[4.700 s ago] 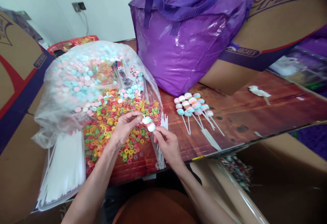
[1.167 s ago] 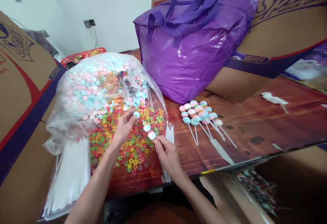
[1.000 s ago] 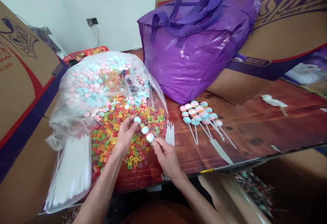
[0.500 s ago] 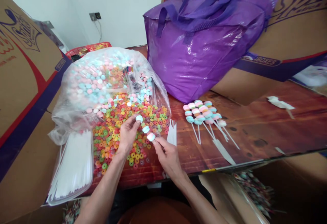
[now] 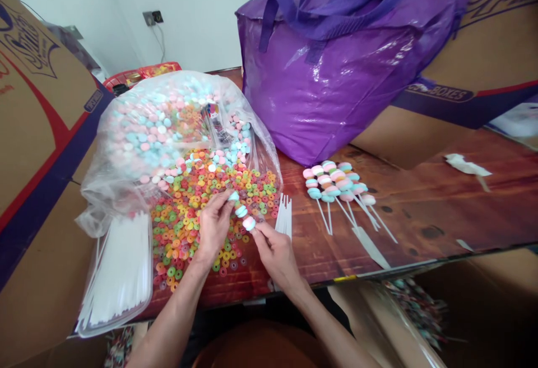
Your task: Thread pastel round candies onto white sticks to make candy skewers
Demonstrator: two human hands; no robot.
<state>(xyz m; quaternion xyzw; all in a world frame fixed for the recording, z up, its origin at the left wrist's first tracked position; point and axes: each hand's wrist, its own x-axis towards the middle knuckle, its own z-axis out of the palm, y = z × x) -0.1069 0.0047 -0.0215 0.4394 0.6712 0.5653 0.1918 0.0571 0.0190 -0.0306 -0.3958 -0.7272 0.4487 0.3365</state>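
Observation:
My right hand (image 5: 275, 250) is closed on the lower end of a candy stick (image 5: 249, 223) threaded with pink, white and blue marshmallows; the stick itself is mostly hidden. At its upper end, my left hand (image 5: 216, 222) pinches a pale blue marshmallow (image 5: 233, 196). Below both hands spreads a heap of colourful ring gummies (image 5: 185, 217). Behind it, a clear plastic bag (image 5: 138, 127) holds pastel marshmallows and gummies. Several finished-looking marshmallow skewers (image 5: 336, 180) lie together on the wooden table to the right.
A pack of white sticks (image 5: 120, 273) lies at the left, and a few loose white sticks (image 5: 284, 217) lie right of the gummies. A large purple bag (image 5: 336, 88) stands behind. Cardboard boxes (image 5: 37, 110) flank the table. A crumpled white scrap (image 5: 466, 164) lies far right.
The pale blue marshmallow in my left hand has tilted and sits slightly closer to the others on the stick. My right hand stays nearly still. The view has shifted a little.

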